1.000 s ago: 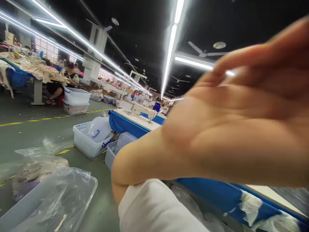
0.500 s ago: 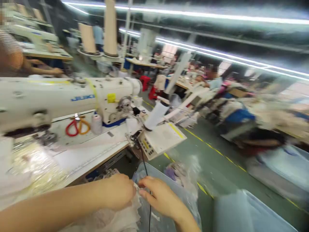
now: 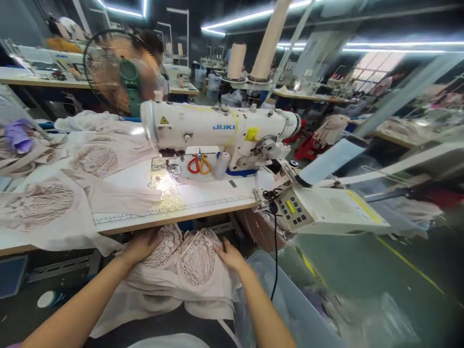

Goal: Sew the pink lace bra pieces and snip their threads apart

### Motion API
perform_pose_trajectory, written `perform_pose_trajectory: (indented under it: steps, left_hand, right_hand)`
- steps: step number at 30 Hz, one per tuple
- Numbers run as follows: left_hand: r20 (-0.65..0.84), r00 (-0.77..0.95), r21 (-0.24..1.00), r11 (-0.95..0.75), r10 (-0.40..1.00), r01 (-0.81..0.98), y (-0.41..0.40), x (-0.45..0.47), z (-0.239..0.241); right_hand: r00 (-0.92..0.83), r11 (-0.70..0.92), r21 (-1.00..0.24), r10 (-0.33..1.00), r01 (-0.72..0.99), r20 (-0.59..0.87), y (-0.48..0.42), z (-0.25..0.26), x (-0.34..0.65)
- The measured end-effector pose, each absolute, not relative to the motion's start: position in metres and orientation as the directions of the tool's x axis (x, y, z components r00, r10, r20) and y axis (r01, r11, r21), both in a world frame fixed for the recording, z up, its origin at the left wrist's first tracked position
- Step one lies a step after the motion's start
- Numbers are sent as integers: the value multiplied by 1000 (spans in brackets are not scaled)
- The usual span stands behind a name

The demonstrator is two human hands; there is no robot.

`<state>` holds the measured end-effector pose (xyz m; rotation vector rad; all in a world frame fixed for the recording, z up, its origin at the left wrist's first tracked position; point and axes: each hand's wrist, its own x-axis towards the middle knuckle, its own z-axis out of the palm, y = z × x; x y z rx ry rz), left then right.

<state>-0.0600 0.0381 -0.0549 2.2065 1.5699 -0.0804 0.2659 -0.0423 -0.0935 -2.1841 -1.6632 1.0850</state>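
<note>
A stack of beige lace bras (image 3: 197, 263) rests on my lap below the table edge, the top one with its cups facing up. My left hand (image 3: 142, 247) grips the left side of the top bra, its fingertips partly hidden by the fabric and table edge. At the other side, my right hand (image 3: 231, 255) holds the right cup's edge between thumb and fingers. More beige bra pieces (image 3: 50, 205) lie spread over the left of the white sewing table (image 3: 203, 193).
A white sewing machine (image 3: 203, 126) stands on the table, with red-and-orange-handled scissors (image 3: 198, 164) and a thread spool (image 3: 222, 165) beside it. A control box (image 3: 326, 208) juts out at the right, its black cable (image 3: 275, 261) hanging over a plastic bin (image 3: 293, 299). A fan (image 3: 125, 72) stands behind.
The view has swung left. My hands, close together near the bin before, are now apart, one on each side of the bra stack on my lap.
</note>
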Motion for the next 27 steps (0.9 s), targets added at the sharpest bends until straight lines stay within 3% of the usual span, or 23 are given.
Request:
perform_pose_trajectory:
  steps: [7, 14, 21, 27]
  left_hand:
    - [-330, 353, 427, -195, 876, 883, 29, -89, -70]
    - [-355, 345, 466, -156, 869, 871, -16, -145, -86]
    - [-275, 351, 537, -160, 895, 828, -4, -163, -116]
    - [-289, 350, 509, -167, 891, 844, 10, -161, -125]
  right_hand:
    - [229, -427, -339, 840, 838, -492, -89, -113, 234]
    - [293, -458, -231, 807, 858, -512, -130, -96, 204]
    - [274, -391, -101, 784, 915, -557, -78, -69, 189]
    - [261, -375, -71, 756, 924, -601, -37, -47, 185]
